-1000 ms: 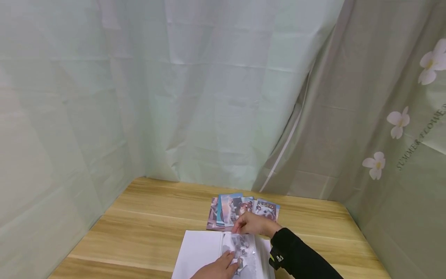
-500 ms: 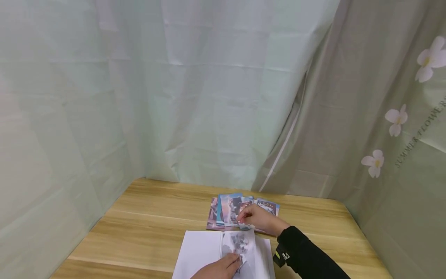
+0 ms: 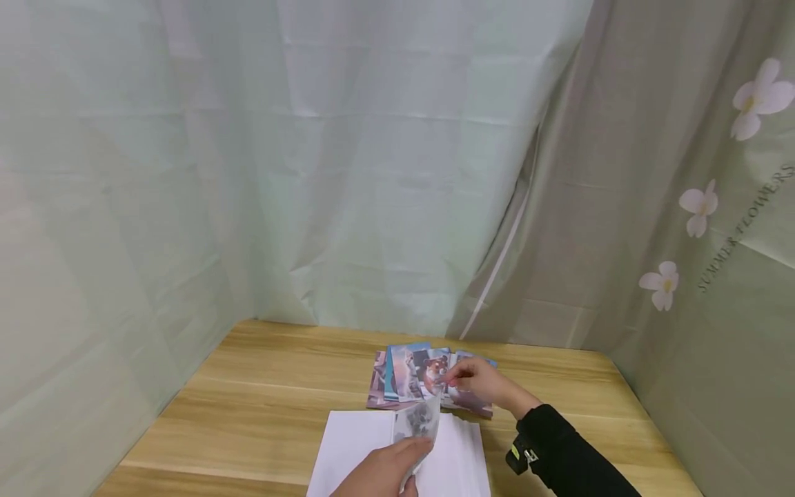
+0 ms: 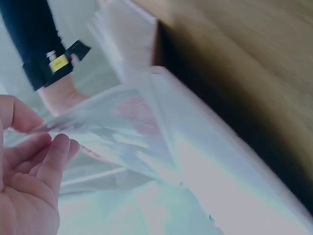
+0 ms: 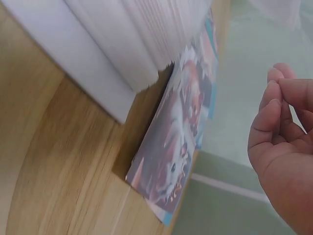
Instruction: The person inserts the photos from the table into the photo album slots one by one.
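An open white album (image 3: pixel 348 449) lies at the near edge of the wooden table (image 3: pixel 261 393). My left hand (image 3: pixel 415 457) pinches a clear sleeve page (image 3: pixel 421 419) with a grey picture in it and holds it lifted off the album. In the left wrist view that hand (image 4: pixel 36 133) has the sleeve page (image 4: pixel 122 132) between thumb and fingers. Just behind the album lies a fan of picture cards (image 3: pixel 404 373). My right hand (image 3: pixel 450 378) hovers over their right part. In the right wrist view it (image 5: pixel 272 94) has its fingertips drawn together with nothing between them, above the cards (image 5: pixel 181 147).
Pale green curtains (image 3: pixel 373 172) hang close behind and to the left of the table. A grey-green curtain with white flowers (image 3: pixel 683 241) closes the right side. Bare wood shows left of the album and cards. The album's page stack (image 5: pixel 112 54) abuts the cards.
My right hand moved from the album's top edge back and right over the cards. My left hand lifted the sleeve page up from flat on the album.
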Action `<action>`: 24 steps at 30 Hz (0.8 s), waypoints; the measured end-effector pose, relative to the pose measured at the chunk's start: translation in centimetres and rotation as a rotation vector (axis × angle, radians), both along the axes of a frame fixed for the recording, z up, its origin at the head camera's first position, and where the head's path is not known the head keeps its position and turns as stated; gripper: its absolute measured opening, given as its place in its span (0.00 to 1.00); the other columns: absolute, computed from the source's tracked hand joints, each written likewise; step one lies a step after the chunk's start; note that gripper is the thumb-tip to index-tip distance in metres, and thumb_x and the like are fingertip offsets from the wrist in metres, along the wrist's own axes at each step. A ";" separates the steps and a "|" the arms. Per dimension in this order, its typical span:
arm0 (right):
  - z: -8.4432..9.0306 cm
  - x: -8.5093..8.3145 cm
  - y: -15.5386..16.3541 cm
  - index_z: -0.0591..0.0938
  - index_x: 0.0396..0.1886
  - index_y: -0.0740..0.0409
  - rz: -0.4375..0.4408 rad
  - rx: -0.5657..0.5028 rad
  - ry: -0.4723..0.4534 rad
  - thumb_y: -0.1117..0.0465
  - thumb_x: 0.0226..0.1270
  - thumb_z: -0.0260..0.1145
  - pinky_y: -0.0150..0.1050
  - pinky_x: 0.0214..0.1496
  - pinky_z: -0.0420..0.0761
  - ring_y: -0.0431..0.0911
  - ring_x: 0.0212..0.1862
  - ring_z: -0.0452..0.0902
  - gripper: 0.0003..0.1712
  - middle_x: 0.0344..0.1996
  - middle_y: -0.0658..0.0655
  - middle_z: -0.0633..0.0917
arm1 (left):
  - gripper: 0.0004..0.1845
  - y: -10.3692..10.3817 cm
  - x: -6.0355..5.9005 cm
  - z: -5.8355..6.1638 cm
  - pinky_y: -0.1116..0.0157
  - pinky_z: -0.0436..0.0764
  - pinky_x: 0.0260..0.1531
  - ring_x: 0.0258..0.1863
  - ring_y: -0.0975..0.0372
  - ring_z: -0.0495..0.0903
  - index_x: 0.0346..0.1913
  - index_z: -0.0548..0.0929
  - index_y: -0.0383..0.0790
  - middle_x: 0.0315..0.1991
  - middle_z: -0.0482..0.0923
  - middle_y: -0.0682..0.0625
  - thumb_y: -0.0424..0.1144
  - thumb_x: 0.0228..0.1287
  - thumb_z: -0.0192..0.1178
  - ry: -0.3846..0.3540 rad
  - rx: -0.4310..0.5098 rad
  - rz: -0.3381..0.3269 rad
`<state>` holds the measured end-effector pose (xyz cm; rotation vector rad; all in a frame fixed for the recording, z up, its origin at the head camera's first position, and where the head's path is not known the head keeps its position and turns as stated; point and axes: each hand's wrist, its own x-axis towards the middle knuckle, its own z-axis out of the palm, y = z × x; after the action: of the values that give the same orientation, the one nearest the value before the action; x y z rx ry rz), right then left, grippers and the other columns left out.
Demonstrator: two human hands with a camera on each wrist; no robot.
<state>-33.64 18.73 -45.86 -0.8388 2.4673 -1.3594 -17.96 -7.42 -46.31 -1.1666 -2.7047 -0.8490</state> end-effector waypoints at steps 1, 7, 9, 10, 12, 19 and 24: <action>0.0 0.0 0.2 0.85 0.45 0.71 -0.003 -0.006 -0.009 0.72 0.71 0.61 0.44 0.46 0.83 0.49 0.41 0.79 0.09 0.38 0.57 0.85 | 0.27 -0.2 0.1 0.1 0.63 0.82 0.49 0.56 0.61 0.80 0.64 0.76 0.36 0.61 0.78 0.47 0.31 0.59 0.58 -0.022 0.047 0.012; 0.5 -0.4 1.1 0.86 0.44 0.65 -0.048 -0.015 -0.032 0.68 0.70 0.65 0.41 0.46 0.82 0.52 0.42 0.77 0.08 0.41 0.60 0.84 | 0.23 -1.6 0.9 0.1 0.68 0.83 0.43 0.52 0.61 0.83 0.58 0.81 0.32 0.55 0.82 0.44 0.25 0.57 0.59 0.046 0.276 0.113; 0.5 -0.4 1.5 0.87 0.43 0.63 -0.067 -0.008 -0.033 0.67 0.69 0.66 0.41 0.46 0.82 0.50 0.41 0.76 0.07 0.41 0.60 0.84 | 0.22 -2.1 1.1 0.0 0.72 0.83 0.40 0.49 0.61 0.84 0.55 0.83 0.32 0.53 0.83 0.43 0.22 0.54 0.59 0.119 0.327 0.159; 0.5 -0.5 1.6 0.87 0.43 0.64 -0.072 -0.010 -0.031 0.67 0.69 0.66 0.41 0.46 0.82 0.49 0.41 0.77 0.07 0.40 0.60 0.84 | 0.22 -2.4 1.2 -0.1 0.74 0.82 0.38 0.47 0.62 0.84 0.53 0.83 0.32 0.51 0.83 0.43 0.22 0.53 0.60 0.148 0.342 0.185; 0.5 -0.6 2.0 0.87 0.43 0.64 -0.079 -0.015 -0.033 0.67 0.69 0.66 0.41 0.46 0.82 0.49 0.41 0.77 0.07 0.41 0.62 0.84 | 0.21 -3.0 1.3 0.0 0.76 0.81 0.35 0.43 0.64 0.85 0.50 0.85 0.34 0.49 0.84 0.44 0.21 0.50 0.60 0.198 0.353 0.248; 0.5 -0.8 2.8 0.86 0.45 0.67 -0.089 -0.045 -0.037 0.70 0.69 0.64 0.49 0.50 0.82 0.60 0.46 0.78 0.09 0.44 0.68 0.84 | 0.15 -5.6 1.8 0.9 0.72 0.82 0.31 0.33 0.69 0.82 0.43 0.88 0.33 0.44 0.86 0.46 0.23 0.50 0.64 0.122 0.221 0.444; 0.5 -0.9 3.3 0.86 0.45 0.66 -0.114 -0.036 -0.056 0.72 0.70 0.62 0.56 0.54 0.80 0.61 0.47 0.78 0.09 0.46 0.70 0.83 | 0.13 -7.3 1.8 0.8 0.71 0.82 0.31 0.31 0.69 0.81 0.41 0.87 0.33 0.41 0.86 0.47 0.24 0.50 0.68 0.027 0.180 0.513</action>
<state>-34.55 22.04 -45.31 -0.6664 2.4886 -1.4483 -16.11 -14.68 -45.49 -0.4113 -2.6407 -0.9470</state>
